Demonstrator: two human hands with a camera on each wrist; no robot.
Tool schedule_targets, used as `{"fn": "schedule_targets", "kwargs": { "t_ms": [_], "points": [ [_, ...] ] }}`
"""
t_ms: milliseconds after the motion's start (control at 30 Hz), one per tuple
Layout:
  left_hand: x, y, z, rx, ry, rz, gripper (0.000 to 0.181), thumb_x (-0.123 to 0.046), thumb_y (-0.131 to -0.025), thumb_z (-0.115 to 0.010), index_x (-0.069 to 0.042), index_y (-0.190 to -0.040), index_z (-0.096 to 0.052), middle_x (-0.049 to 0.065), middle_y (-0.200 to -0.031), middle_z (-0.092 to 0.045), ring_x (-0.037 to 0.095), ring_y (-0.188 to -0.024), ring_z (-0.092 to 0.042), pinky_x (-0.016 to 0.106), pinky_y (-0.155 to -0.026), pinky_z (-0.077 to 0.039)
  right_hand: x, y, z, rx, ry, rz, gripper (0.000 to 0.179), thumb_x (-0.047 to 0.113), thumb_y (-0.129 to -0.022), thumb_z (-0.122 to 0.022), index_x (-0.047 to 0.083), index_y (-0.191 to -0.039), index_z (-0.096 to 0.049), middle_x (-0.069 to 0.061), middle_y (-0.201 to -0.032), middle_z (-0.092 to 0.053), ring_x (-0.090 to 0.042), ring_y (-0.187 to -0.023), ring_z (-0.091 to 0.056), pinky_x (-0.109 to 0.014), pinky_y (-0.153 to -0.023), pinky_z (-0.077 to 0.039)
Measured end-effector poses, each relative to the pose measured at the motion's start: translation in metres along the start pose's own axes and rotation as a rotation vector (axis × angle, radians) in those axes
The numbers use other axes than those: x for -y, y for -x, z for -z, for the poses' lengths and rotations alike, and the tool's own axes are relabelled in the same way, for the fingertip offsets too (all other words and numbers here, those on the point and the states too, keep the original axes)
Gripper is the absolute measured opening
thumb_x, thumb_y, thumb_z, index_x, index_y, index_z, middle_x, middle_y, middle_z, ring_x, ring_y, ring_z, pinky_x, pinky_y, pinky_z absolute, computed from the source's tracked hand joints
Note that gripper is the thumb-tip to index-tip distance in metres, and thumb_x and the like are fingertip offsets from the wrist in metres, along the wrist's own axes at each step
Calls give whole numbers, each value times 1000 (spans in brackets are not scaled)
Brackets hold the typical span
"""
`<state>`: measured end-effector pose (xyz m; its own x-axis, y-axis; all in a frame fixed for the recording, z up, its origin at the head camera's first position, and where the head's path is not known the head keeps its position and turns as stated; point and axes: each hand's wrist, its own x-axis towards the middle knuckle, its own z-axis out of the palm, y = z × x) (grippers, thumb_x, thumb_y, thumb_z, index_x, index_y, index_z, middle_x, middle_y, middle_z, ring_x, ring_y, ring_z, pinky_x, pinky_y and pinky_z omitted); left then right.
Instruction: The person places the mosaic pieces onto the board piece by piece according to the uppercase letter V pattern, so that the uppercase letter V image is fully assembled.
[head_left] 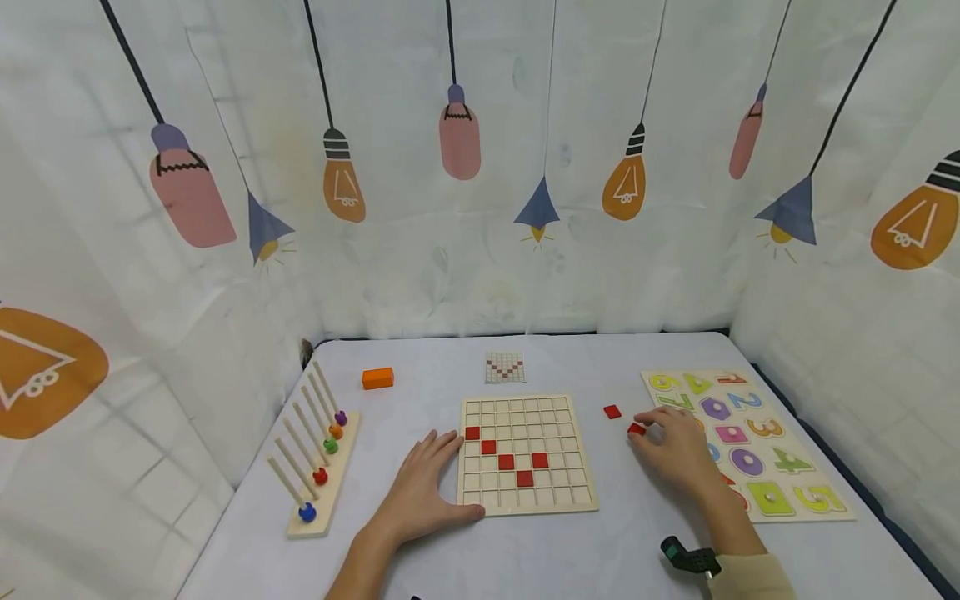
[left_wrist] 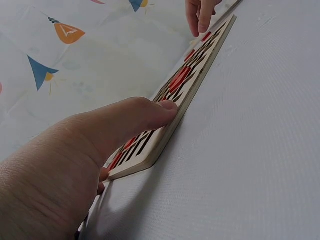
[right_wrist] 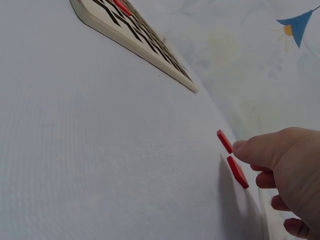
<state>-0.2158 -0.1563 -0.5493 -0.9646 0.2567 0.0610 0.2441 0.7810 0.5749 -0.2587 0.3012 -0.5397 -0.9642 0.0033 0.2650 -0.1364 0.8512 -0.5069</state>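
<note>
A square wooden grid board [head_left: 528,500] lies mid-table, with several red tiles [head_left: 506,462] forming a diagonal that turns upward at the right. My left hand [head_left: 420,487] rests at its left side, thumb on the front-left edge and fingers spread along the side; the left wrist view shows the thumb [left_wrist: 145,117] lying over the rim. To the board's right, my right hand [head_left: 675,446] pinches a red tile [head_left: 636,428] low over the table. The thumb [right_wrist: 270,150] partly hides what it holds in the right wrist view. Another red tile [head_left: 612,412] lies just beyond.
A small pattern card [head_left: 505,367] lies behind the grid board. An orange block [head_left: 377,378] and a peg stand [head_left: 322,492] with coloured beads are on the left. At the right, a number-and-shape puzzle board [head_left: 813,500] lies partly under my right forearm.
</note>
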Motion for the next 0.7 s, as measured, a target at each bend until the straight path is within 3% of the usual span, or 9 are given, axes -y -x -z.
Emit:
{"fn": "schedule_targets", "kwargs": {
  "t_ms": [267,700],
  "points": [
    [0,0,0,-3,5,0,122,-82,-68,-89,-26,-169,-49,-4,-177,-45,32,-174,-24,62,-142,-19,2,2,-2,-14,40,-47,38,34,-97,-86,11,-126,-82,-17,-126,-75,-39,-123,-55,-62,-98,-51],
    [1,0,-1,-4,-5,-1,122,-84,-68,-88,-27,-169,-49,-4,-177,-45,32,-173,-24,62,-142,-19,3,3,-10,-55,72,-61,34,32,-96,-87,7,-119,-84,-18,-120,-75,-39,-115,-57,-61,-96,-48]
  ]
}}
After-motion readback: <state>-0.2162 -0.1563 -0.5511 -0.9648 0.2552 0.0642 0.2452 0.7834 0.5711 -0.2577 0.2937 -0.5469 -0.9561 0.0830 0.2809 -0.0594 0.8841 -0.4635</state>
